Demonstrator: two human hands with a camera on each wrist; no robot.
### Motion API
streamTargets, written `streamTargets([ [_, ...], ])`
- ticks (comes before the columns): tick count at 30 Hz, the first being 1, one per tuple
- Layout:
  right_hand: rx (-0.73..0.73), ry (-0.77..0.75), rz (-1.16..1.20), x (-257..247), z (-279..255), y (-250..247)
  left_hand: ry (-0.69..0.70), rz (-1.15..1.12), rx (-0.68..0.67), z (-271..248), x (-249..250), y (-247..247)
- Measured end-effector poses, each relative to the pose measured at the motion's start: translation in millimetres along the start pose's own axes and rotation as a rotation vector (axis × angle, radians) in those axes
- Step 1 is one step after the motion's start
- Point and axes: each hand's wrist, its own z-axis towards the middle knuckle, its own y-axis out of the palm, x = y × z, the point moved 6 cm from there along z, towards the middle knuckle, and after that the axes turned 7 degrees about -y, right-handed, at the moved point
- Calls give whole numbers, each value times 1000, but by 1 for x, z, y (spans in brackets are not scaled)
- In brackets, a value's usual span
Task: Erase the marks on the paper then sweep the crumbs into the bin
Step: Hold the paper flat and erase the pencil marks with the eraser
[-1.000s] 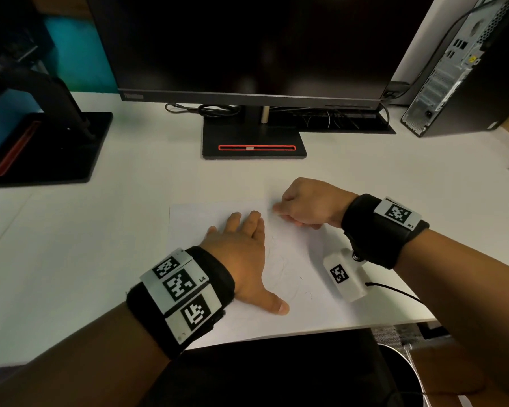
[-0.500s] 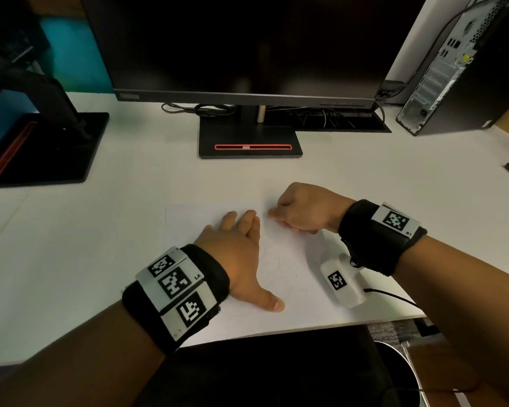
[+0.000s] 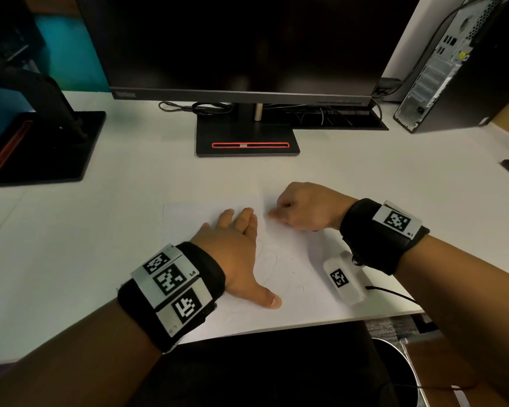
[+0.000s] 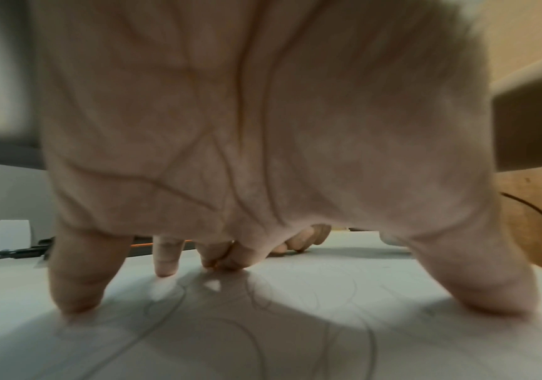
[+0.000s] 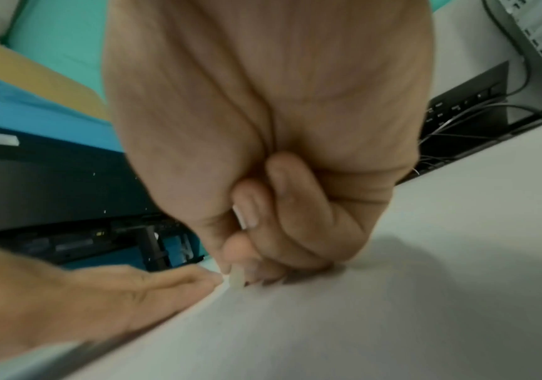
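White desk [image 3: 71, 245] surface runs from the near edge back to a black monitor [image 3: 241, 45] on its stand base [image 3: 247, 136], with a second monitor base [image 3: 41, 145] at the far left corner and a computer tower [image 3: 459, 63] at the far right corner. Close to the near edge, right of centre, lies the paper [image 3: 300, 259], a white sheet with faint looping pencil marks [image 3: 272, 262] across its middle.

On the sheet's left part rests the left hand [image 3: 235, 248], palm down, fingers straight and pressed flat, thumb spread toward the near edge; the left wrist view shows its fingertips [image 4: 74, 300] touching the sheet.

At the sheet's far edge sits the right hand [image 3: 303, 210], curled into a fist with its fingertips on the sheet. In the right wrist view a small pale eraser [image 5: 235, 280] shows at those fingertips, pinched between thumb and fingers and touching the sheet, just beside the left hand's fingertips.

Below the desk's near right corner, the round rim of a bin [image 3: 394, 348] shows on the floor. Crumbs are too small to make out.
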Motion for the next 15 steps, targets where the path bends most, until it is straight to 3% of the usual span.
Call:
streamTargets([
  [4,-104,-51,10,-9,0,14,3,-11,0,0,0,0],
  [8,3,-28,-44,-5,5,1,1,-2,0,-1,0,0],
  [12,-170,-40,10,-10,-2,15,4,-13,7,0,-1,0],
  [15,-48,-6,-38,-3,-2,4,-1,-6,-2,0,0,0],
])
